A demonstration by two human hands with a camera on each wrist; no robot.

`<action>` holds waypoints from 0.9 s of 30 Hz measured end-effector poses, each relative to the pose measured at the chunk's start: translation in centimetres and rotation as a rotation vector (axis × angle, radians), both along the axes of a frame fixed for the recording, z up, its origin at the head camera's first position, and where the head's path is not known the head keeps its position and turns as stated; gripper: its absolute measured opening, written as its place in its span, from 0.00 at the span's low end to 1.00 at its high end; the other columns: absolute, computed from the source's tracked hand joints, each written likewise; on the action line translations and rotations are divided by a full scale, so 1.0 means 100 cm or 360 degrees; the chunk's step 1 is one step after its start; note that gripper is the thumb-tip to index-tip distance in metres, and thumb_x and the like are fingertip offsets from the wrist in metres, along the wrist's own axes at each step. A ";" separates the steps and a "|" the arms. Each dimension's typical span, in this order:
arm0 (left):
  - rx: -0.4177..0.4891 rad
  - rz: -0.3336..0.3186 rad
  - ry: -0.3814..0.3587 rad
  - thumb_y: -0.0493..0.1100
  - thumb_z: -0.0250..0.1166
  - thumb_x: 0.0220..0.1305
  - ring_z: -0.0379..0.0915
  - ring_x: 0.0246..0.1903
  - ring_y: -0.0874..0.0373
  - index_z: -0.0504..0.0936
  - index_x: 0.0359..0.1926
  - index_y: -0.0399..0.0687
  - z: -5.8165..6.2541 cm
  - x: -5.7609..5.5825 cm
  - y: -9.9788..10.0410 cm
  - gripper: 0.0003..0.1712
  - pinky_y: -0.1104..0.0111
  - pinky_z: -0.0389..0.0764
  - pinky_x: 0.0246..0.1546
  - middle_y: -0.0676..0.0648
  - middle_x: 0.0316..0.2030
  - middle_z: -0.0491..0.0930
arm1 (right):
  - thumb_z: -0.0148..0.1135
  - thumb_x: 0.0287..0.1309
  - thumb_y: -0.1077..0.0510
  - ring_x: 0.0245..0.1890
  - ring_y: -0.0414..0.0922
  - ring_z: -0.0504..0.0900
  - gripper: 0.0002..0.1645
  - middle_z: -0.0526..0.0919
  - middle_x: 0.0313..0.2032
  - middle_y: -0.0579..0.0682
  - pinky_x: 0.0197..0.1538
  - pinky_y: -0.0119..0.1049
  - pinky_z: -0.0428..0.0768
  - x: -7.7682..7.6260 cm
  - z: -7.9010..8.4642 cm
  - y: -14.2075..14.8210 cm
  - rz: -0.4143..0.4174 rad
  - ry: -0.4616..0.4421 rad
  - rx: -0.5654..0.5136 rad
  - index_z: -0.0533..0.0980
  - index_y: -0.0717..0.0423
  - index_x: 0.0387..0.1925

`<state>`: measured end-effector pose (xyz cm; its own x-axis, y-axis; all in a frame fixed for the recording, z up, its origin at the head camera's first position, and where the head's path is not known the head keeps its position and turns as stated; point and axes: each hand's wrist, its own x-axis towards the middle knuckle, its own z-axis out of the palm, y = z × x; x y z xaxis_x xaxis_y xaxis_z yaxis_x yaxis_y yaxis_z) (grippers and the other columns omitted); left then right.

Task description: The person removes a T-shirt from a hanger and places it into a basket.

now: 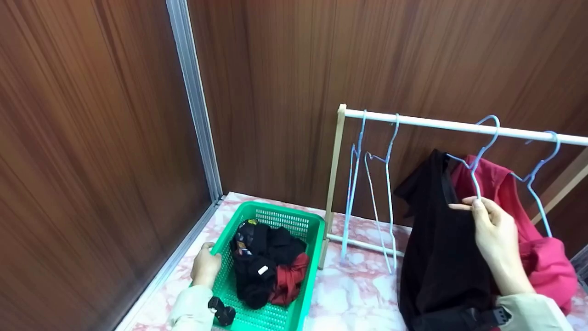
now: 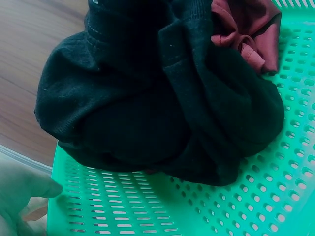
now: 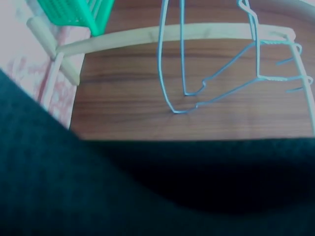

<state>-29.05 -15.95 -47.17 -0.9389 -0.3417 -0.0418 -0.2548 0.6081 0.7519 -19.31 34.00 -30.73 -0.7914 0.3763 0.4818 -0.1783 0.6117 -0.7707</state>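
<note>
My left hand [image 1: 206, 265] grips the left rim of a green plastic basket [image 1: 317, 257], its thumb and fingers at the edge in the left wrist view. Inside lie crumpled black clothes [image 2: 133, 108] and a dark red cloth [image 1: 290, 280]. On the right, my right hand [image 1: 500, 234] pinches the side wire of a blue clothes hanger [image 1: 482, 149], whose hook is over the white rail [image 1: 427, 123]. A black garment [image 1: 441, 248] hangs from this hanger, below and left of the hand. Dark cloth fills the lower right wrist view and hides the hand there.
Two bare blue hangers [image 1: 389, 184] hang near the rail's left end. Behind the black garment, a pinkish-red garment [image 1: 542, 257] is on another hanger [image 1: 535, 177]. A wooden post [image 1: 334, 174] stands beside the basket. Brown wood-grain panels [image 1: 275, 82] enclose the marbled surface [image 1: 349, 294].
</note>
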 end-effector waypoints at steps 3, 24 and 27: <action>0.0004 -0.0004 0.0000 0.39 0.52 0.62 0.76 0.44 0.36 0.67 0.60 0.39 0.000 0.000 0.000 0.24 0.51 0.73 0.36 0.30 0.49 0.77 | 0.41 0.71 0.51 0.40 0.16 0.69 0.14 0.76 0.25 0.10 0.40 0.15 0.61 0.000 0.000 0.001 0.0025 0.0017 -0.0001 0.75 0.38 0.39; 0.0017 -0.0005 -0.0006 0.39 0.53 0.60 0.77 0.42 0.37 0.68 0.59 0.40 -0.008 -0.006 -0.003 0.24 0.53 0.73 0.33 0.31 0.48 0.78 | 0.44 0.71 0.53 0.40 0.23 0.72 0.16 0.80 0.27 0.15 0.40 0.18 0.62 0.008 -0.014 -0.005 -0.0012 0.0258 -0.0101 0.78 0.52 0.42; 0.0021 -0.0037 -0.0007 0.39 0.53 0.59 0.77 0.42 0.37 0.67 0.59 0.39 -0.007 -0.005 -0.004 0.25 0.52 0.74 0.34 0.30 0.49 0.77 | 0.44 0.70 0.54 0.40 0.22 0.73 0.16 0.80 0.26 0.16 0.41 0.18 0.62 0.010 -0.019 -0.006 -0.0016 0.0279 -0.0118 0.78 0.56 0.42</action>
